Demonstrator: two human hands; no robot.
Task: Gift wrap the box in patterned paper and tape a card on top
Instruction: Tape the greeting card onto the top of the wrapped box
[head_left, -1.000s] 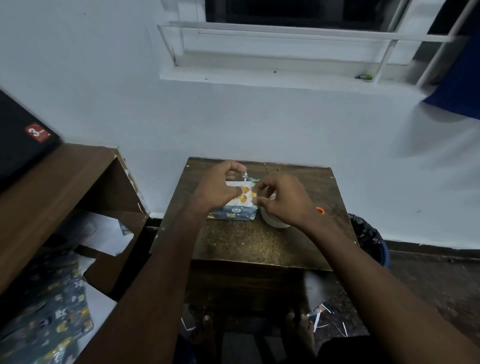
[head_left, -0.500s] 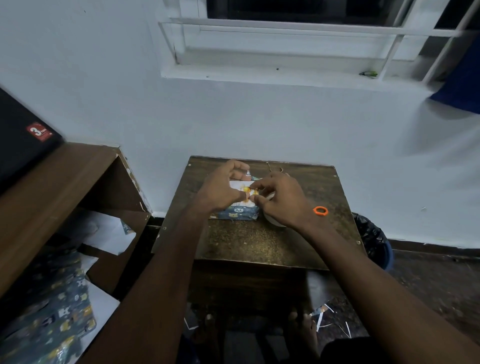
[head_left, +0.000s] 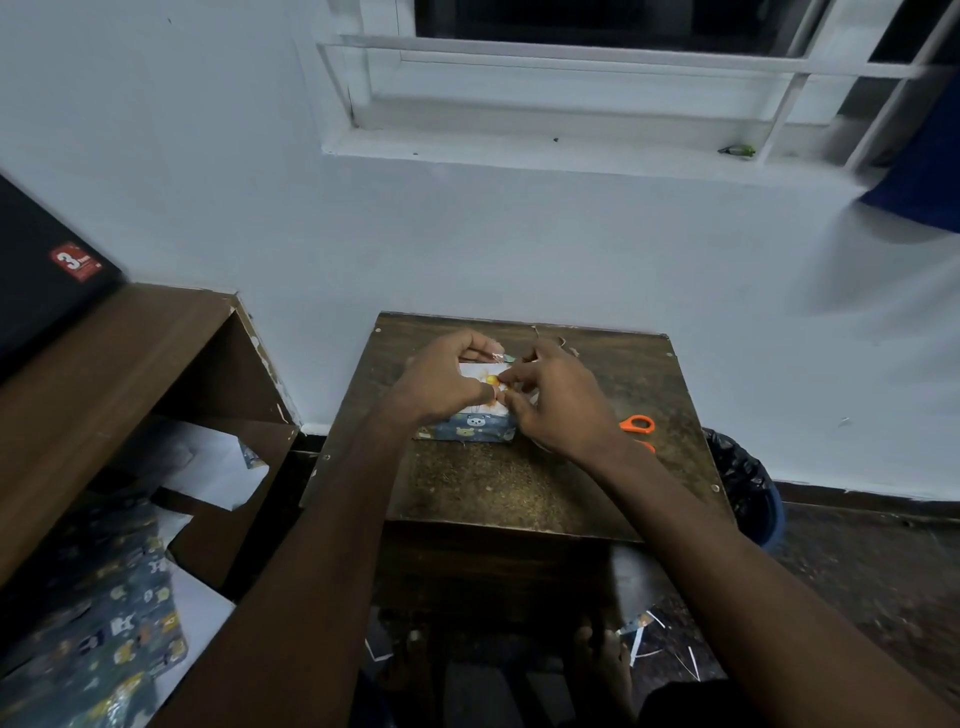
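Dim room, white wall under a barred window; small dark wooden worktop (head_left: 519, 483) pushed against that wall.

The wrapped box (head_left: 470, 428) sat near the worktop's middle, its blue bear-patterned paper showing on the near side. A white card (head_left: 480, 371) with orange marks lay on top of the box. Left hand (head_left: 441, 382) was curled over the box's left half, thumb and fingers (head_left: 480, 345) bent around the card's far edge, with what looked like a glint of clear tape at the tips. Right hand (head_left: 561, 402) came in from the box's right, fingers narrow, pinching at the card's right edge. Whether it held tape or only the card could not be told.

Judged step: taping the card down, wrapping already done. Next move would call for pressing the tape flat across card and paper without shifting the card.

Right of the box: orange-handled scissors (head_left: 638, 425). Left of the worktop, a shelf unit (head_left: 130, 364) with spare patterned paper (head_left: 98, 639).
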